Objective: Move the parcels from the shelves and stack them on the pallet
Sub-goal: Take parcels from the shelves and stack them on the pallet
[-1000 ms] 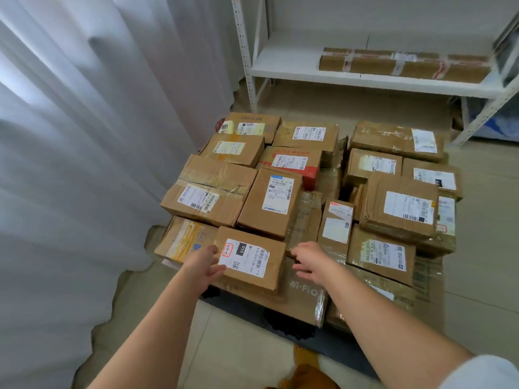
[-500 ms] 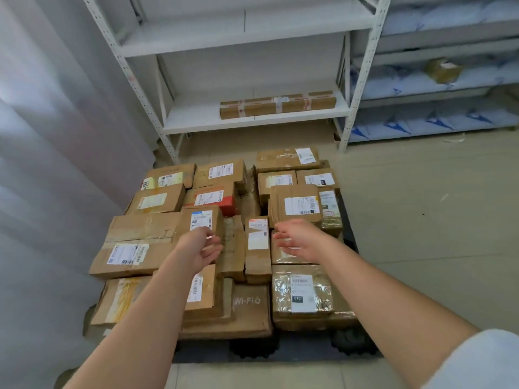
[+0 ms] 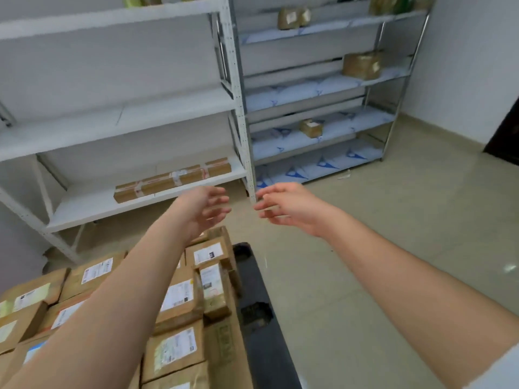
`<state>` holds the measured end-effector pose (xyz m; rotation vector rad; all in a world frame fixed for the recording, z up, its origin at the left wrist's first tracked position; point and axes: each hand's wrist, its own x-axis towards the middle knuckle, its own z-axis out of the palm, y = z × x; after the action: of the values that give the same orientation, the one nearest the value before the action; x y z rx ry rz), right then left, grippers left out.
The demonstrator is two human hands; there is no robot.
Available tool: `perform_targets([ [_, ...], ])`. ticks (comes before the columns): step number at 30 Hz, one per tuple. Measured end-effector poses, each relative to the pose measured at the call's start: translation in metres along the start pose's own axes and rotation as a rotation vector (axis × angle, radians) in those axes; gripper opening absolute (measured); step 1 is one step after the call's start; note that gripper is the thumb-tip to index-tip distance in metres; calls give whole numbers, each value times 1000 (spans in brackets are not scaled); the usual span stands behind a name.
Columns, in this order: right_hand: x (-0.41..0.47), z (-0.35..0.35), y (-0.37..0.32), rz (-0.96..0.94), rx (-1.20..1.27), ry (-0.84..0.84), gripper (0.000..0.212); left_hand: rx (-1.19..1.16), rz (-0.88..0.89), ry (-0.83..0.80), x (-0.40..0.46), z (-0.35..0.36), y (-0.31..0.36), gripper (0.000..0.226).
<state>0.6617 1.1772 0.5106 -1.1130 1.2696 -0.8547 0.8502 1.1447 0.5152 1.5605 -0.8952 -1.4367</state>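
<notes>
Stacked brown cardboard parcels (image 3: 179, 299) fill the black pallet (image 3: 261, 327) at the lower left. My left hand (image 3: 206, 209) and my right hand (image 3: 283, 207) are raised in front of me, fingers relaxed, holding nothing. A long flat taped parcel (image 3: 172, 179) lies on the lowest board of the white shelf (image 3: 123, 124). On the metal shelf (image 3: 323, 88) to the right sit a small parcel (image 3: 311, 128) low down, a larger wrapped parcel (image 3: 361, 65) higher up, and small parcels (image 3: 292, 18) near the top.
Beige tiled floor (image 3: 379, 248) spreads to the right of the pallet. A white wall stands at the far right with a dark doorway edge (image 3: 505, 136). More items sit blurred on the top shelves.
My view has swung up and to the right, from the pallet to the shelves. Both hands have left the parcels and risen empty in front of me.
</notes>
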Motion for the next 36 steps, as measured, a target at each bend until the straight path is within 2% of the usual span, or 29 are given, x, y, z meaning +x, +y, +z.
perform_targets([
  [3, 2, -127, -12, -20, -13, 121, 20, 1, 14, -119, 27, 118, 36, 14],
  [6, 8, -236, -29, -43, 43, 338, 18, 48, 21, -267, 46, 223, 65, 14],
  [9, 22, -317, -45, -96, 118, 506, 21, 165, 47, -454, 62, 302, 89, 19],
  [11, 33, -356, -46, -114, 144, 543, 22, 209, 70, -512, 80, 340, 103, 21],
  [18, 120, -445, -47, -56, 103, 468, 20, 170, 72, -452, 182, 425, 149, 16],
  [21, 176, -490, -71, -97, 66, 449, 20, 164, 64, -392, 240, 457, 176, 16],
  [26, 301, -560, -130, -156, 106, 511, 20, 127, 55, -364, 349, 516, 242, 14],
  [32, 403, -632, -189, -169, 13, 363, 16, 92, 101, -321, 450, 595, 334, 14],
  [36, 468, -700, -206, -184, 23, 408, 18, 85, 98, -345, 509, 659, 365, 14],
])
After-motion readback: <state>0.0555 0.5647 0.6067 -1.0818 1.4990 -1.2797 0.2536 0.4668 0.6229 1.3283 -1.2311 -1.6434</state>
